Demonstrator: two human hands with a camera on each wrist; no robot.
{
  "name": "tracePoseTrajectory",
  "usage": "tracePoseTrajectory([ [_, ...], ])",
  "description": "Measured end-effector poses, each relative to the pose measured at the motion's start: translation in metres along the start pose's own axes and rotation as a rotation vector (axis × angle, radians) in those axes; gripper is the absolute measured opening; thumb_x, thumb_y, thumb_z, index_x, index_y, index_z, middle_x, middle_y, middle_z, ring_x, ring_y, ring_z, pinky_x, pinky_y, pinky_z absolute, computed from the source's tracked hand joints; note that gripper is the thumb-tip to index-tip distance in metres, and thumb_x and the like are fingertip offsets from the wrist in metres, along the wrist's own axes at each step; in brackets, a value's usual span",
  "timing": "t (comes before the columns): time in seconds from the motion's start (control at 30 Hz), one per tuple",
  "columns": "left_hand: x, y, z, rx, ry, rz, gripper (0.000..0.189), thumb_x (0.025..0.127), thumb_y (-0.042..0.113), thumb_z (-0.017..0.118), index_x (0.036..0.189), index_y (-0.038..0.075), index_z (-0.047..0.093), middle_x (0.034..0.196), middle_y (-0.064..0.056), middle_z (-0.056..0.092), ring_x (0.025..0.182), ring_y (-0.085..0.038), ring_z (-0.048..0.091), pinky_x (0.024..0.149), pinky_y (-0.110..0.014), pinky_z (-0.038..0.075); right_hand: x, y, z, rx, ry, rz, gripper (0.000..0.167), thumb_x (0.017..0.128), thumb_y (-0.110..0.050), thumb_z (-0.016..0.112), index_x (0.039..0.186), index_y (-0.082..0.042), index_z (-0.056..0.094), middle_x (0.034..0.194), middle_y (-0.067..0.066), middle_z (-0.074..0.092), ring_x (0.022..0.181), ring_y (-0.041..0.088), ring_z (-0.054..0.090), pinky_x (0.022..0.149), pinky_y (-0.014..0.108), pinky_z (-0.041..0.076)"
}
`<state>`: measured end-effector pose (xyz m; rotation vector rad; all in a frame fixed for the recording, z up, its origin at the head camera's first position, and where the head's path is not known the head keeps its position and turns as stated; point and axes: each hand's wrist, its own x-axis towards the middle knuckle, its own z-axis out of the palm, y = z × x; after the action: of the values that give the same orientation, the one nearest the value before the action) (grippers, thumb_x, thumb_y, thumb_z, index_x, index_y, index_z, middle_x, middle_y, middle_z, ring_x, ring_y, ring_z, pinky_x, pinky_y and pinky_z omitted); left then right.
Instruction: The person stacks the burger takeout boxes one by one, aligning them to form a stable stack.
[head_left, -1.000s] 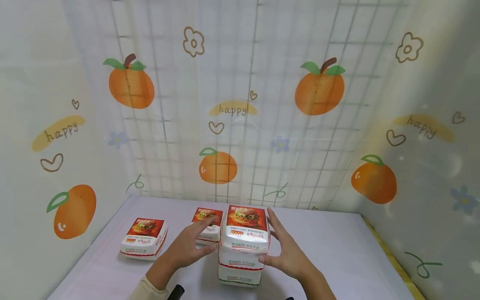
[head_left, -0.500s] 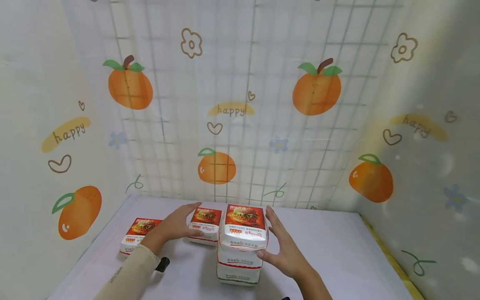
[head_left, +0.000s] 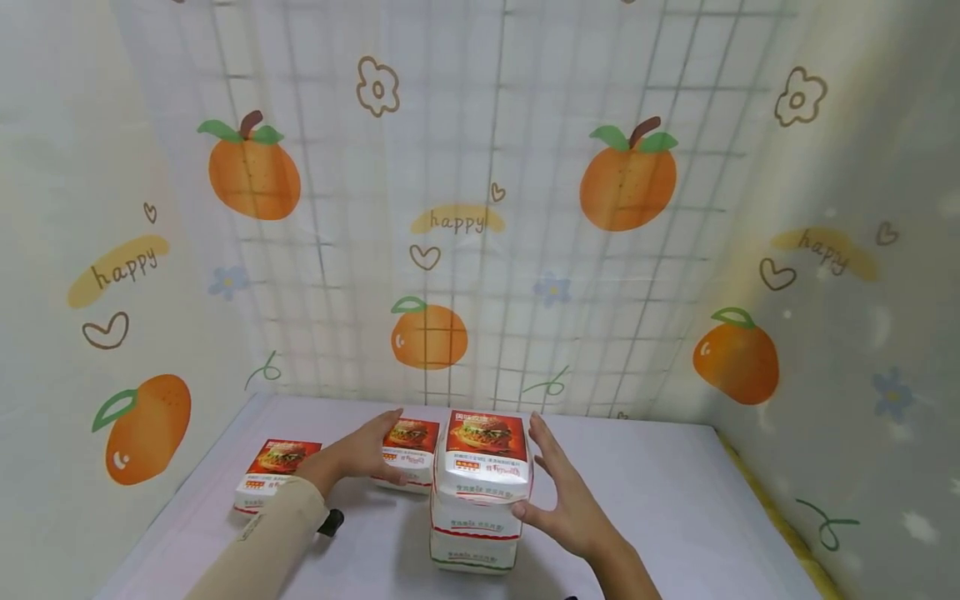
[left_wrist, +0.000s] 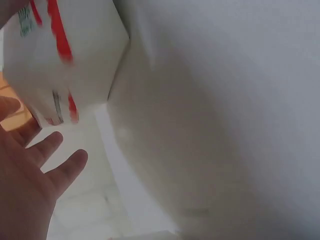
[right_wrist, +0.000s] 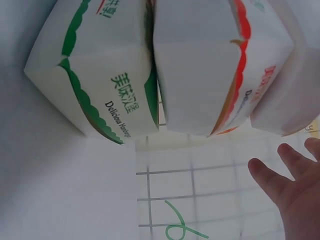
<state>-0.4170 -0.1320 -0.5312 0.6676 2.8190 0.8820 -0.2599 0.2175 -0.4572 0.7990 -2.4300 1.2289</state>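
Observation:
A stack of three hamburger boxes (head_left: 480,492) stands in the middle of the table, white with wavy trim and a burger picture on the red top. My right hand (head_left: 566,500) is at the stack's right side. Its thumb tip meets the front right edge near the upper boxes, and its straight, spread fingers (right_wrist: 270,175) reach along the side. Behind and left of the stack sits another hamburger box (head_left: 420,467). My left hand (head_left: 367,452) holds it from the left, thumb in front and index finger at the back; the other fingers (left_wrist: 70,170) spread.
One more hamburger box (head_left: 258,479) lies at the left, partly hidden by the left sleeve (head_left: 262,533). A white table (head_left: 637,483) bears everything. Behind it hangs a curtain (head_left: 525,350) printed with oranges; a yellow strip (head_left: 772,508) runs along the right edge.
The left hand has left the stack's left side and moved left and back to the box behind it. The right hand stays beside the stack. The boxes have not moved.

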Motion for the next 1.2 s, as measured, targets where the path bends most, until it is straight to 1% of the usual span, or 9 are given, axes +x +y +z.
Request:
tracePoseTrajectory([
  [0.13, -0.004, -0.002, -0.001, 0.056, 0.000, -0.019, 0.128, 0.055, 0.063, 0.085, 0.157, 0.022, 0.020, 0.154, -0.011, 0.025, 0.135, -0.031, 0.032, 0.103, -0.059, 0.034, 0.001, 0.000, 0.000, 0.014, -0.007, 0.000, 0.110, 0.077, -0.032, 0.080, 0.158, -0.026, 0.006, 0.162, -0.001, 0.011, 0.144, 0.028, 0.022, 0.100, 0.061, 0.036],
  [0.27, -0.011, -0.005, -0.003, 0.080, 0.047, -0.054, 0.123, 0.058, 0.056, 0.087, 0.156, 0.019, 0.023, 0.150, -0.013, 0.027, 0.130, -0.031, 0.037, 0.101, -0.056, 0.038, 0.002, -0.001, -0.001, 0.018, -0.009, 0.004, 0.109, 0.077, -0.032, 0.080, 0.158, -0.027, 0.007, 0.162, -0.002, 0.010, 0.144, 0.027, 0.022, 0.101, 0.060, 0.036],
  [0.33, -0.014, -0.007, -0.003, 0.088, 0.073, -0.067, 0.122, 0.060, 0.054, 0.087, 0.156, 0.018, 0.022, 0.149, -0.014, 0.028, 0.131, -0.032, 0.037, 0.100, -0.057, 0.039, 0.002, -0.001, -0.002, 0.016, -0.006, 0.004, 0.110, 0.076, -0.032, 0.080, 0.158, -0.027, 0.007, 0.162, -0.002, 0.010, 0.144, 0.026, 0.022, 0.101, 0.060, 0.037],
  [0.5, -0.022, -0.011, 0.002, 0.042, 0.108, -0.087, 0.120, 0.062, 0.052, 0.086, 0.157, 0.022, 0.019, 0.154, -0.015, 0.020, 0.136, -0.036, 0.028, 0.098, -0.063, 0.037, 0.003, 0.000, -0.001, 0.010, -0.007, -0.008, 0.109, 0.077, -0.031, 0.080, 0.158, -0.025, 0.008, 0.162, -0.001, 0.010, 0.144, 0.026, 0.022, 0.100, 0.060, 0.038],
  [0.63, -0.028, -0.015, 0.010, 0.003, 0.122, -0.102, 0.123, 0.060, 0.048, 0.089, 0.157, 0.024, 0.016, 0.157, -0.017, 0.013, 0.139, -0.039, 0.022, 0.098, -0.065, 0.035, 0.004, 0.000, -0.001, 0.014, -0.015, -0.005, 0.109, 0.077, -0.031, 0.080, 0.158, -0.026, 0.007, 0.162, -0.001, 0.010, 0.144, 0.026, 0.022, 0.101, 0.059, 0.037],
  [0.77, -0.029, -0.024, 0.017, 0.003, 0.125, -0.117, 0.130, 0.057, 0.049, 0.091, 0.157, 0.025, 0.012, 0.155, -0.018, 0.016, 0.138, -0.041, 0.024, 0.098, -0.067, 0.034, 0.004, 0.000, -0.002, 0.018, -0.022, -0.012, 0.110, 0.077, -0.030, 0.080, 0.158, -0.026, 0.006, 0.162, -0.001, 0.009, 0.144, 0.025, 0.021, 0.101, 0.059, 0.037],
  [0.87, -0.027, -0.028, 0.019, -0.028, 0.135, -0.115, 0.131, 0.057, 0.050, 0.091, 0.157, 0.026, 0.011, 0.154, -0.017, 0.018, 0.138, -0.040, 0.027, 0.098, -0.068, 0.032, 0.004, -0.001, -0.003, 0.019, -0.025, -0.018, 0.110, 0.076, -0.030, 0.080, 0.158, -0.026, 0.007, 0.162, -0.001, 0.009, 0.144, 0.024, 0.021, 0.101, 0.059, 0.037],
  [1.0, -0.026, -0.028, 0.018, -0.076, 0.135, -0.123, 0.131, 0.058, 0.049, 0.091, 0.157, 0.027, 0.009, 0.154, -0.016, 0.019, 0.137, -0.038, 0.029, 0.102, -0.065, 0.031, 0.004, -0.003, -0.004, 0.009, -0.028, -0.018, 0.110, 0.077, -0.031, 0.080, 0.158, -0.026, 0.006, 0.162, -0.001, 0.008, 0.144, 0.024, 0.021, 0.101, 0.058, 0.038],
  [1.2, -0.028, -0.028, 0.018, -0.089, 0.147, -0.143, 0.132, 0.058, 0.049, 0.090, 0.157, 0.027, 0.005, 0.156, -0.014, 0.019, 0.137, -0.037, 0.032, 0.103, -0.063, 0.031, 0.004, -0.006, -0.006, -0.009, -0.025, -0.001, 0.110, 0.076, -0.031, 0.080, 0.158, -0.027, 0.007, 0.162, -0.001, 0.011, 0.144, 0.025, 0.023, 0.102, 0.055, 0.039],
])
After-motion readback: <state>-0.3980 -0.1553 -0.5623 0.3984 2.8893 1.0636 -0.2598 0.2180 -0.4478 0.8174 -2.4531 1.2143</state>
